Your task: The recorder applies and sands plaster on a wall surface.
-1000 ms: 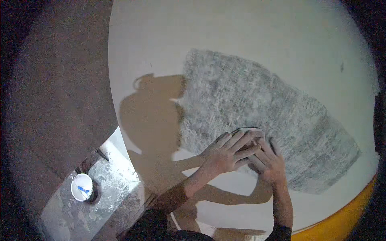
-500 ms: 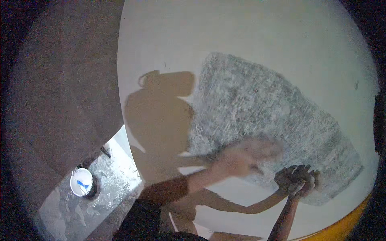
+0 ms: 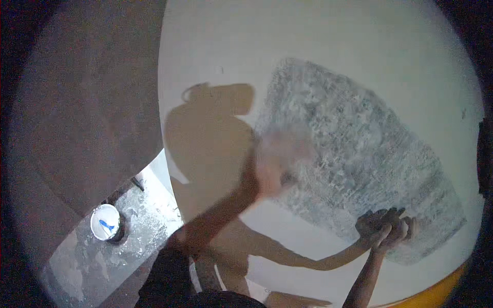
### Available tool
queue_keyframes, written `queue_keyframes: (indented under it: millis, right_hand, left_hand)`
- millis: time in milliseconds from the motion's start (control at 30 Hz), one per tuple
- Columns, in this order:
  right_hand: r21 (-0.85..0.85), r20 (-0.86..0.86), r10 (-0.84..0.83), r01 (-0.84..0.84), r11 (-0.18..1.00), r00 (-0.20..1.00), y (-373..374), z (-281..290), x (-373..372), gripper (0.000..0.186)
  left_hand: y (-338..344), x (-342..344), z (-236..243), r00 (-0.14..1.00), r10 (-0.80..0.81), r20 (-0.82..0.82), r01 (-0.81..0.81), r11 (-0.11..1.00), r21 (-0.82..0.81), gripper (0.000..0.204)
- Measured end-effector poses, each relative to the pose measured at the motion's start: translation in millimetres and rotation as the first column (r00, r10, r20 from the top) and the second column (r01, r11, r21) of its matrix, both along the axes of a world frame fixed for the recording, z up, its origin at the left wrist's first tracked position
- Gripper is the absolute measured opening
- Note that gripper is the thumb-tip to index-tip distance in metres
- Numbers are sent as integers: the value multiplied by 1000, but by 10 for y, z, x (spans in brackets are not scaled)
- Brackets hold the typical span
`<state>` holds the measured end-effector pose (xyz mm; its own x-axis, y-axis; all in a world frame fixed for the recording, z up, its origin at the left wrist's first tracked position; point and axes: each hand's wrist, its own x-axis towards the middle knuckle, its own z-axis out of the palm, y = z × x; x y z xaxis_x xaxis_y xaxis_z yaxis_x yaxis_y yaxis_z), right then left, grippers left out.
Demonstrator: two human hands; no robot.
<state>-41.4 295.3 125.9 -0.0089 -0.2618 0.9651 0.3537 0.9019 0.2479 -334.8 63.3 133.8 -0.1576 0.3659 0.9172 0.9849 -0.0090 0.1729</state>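
Observation:
A pale curved-looking surface (image 3: 318,31) fills most of the view, with a rough, mottled grey four-sided patch (image 3: 349,138) on it. Whether the patch is a coating or a sheet, I cannot tell. My left hand (image 3: 277,161) lies over the patch's left edge, its fingers smeared by motion. At the patch's lower right part, my right hand (image 3: 392,236) rests with fingers bent and apart and the thumb to the left. Nothing shows in it. Its dark shadow falls just beside it.
On the wet-looking, splashed floor (image 3: 149,220) at lower left stands a white bucket (image 3: 104,226) with a blue-handled tool (image 3: 107,226) in it. A brown surface (image 3: 87,102) rises at the left. A yellow-orange edge (image 3: 436,287) borders the lower right. My shadow (image 3: 208,138) darkens the pale surface.
My left hand has swept left and up, from the patch's lower middle to its left edge. The right hand stays at the lower right. The whole view has shifted slightly.

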Motion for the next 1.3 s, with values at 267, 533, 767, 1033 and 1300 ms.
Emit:
queue_keyframes:
  millis: [267, 533, 767, 1033, 1300]
  right_hand:
    - [-471, -329, 456, -562, 680, 827, 420, -291, 286, 14]
    - [-418, 192, 97, -9, 909, 977, 417, -178, 374, 25]
    - [8, 244, -2, 0, 1000, 970, -165, 254, 117, 21]
    - [75, 87, 94, -101, 992, 992, -68, 196, -49, 30]
    - [-499, 180, 411, -277, 821, 894, 323, -117, 194, 33]
  left_hand:
    - [426, 972, -1165, 937, -346, -53, 323, 913, -251, 67]
    - [27, 730, -260, 920, 391, -1, -353, 828, -435, 69]
    - [130, 431, -599, 978, -188, -91, 140, 912, -385, 70]
    - [131, 333, 1053, 931, 169, -324, -138, 984, 116, 78]
    - [107, 476, -488, 947, -310, -91, 209, 803, -559, 66]
